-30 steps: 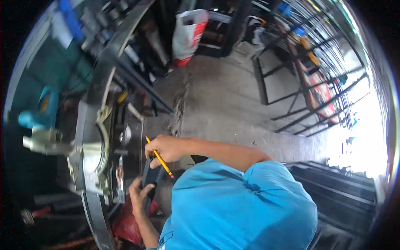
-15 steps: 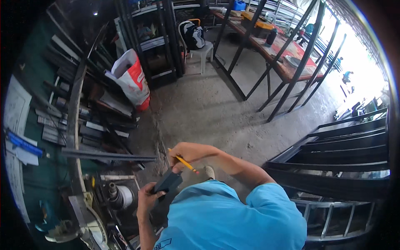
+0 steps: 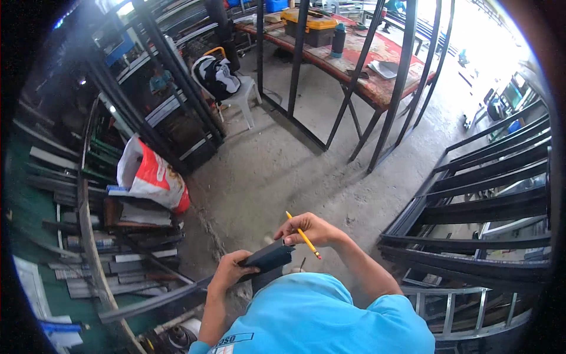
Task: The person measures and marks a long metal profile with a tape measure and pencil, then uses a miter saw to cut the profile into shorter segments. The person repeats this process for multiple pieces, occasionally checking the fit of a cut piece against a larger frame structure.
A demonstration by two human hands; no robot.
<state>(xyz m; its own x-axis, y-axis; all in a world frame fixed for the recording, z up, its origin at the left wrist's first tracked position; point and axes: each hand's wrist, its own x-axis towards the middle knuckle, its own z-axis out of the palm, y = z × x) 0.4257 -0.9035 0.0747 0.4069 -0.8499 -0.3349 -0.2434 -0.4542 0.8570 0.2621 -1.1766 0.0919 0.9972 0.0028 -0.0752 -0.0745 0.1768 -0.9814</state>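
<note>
My left hand (image 3: pixel 229 270) is wrapped round the left end of a short dark grey profile piece (image 3: pixel 269 257), held tilted in front of my blue shirt. My right hand (image 3: pixel 312 229) is at the profile's other end, its fingertips touching the upper corner. A yellow pencil (image 3: pixel 304 238) is gripped in that same hand, its point facing up and away and its eraser end toward me. The profile's right end looks notched or open, and its underside is hidden.
A long dark bar (image 3: pixel 156 300) juts out by my left forearm, beside racks of offcuts. A red-and-white sack (image 3: pixel 154 180) stands at left. Ahead are a white chair (image 3: pixel 240 100) and a red-topped table (image 3: pixel 380 88) behind upright dark frames. More dark frames (image 3: pixel 471 212) lie at right.
My view has turned right, so the sack, chair and table sit farther left. Both hands with the profile and pencil have shifted right in the picture, and the pencil is tilted more steeply.
</note>
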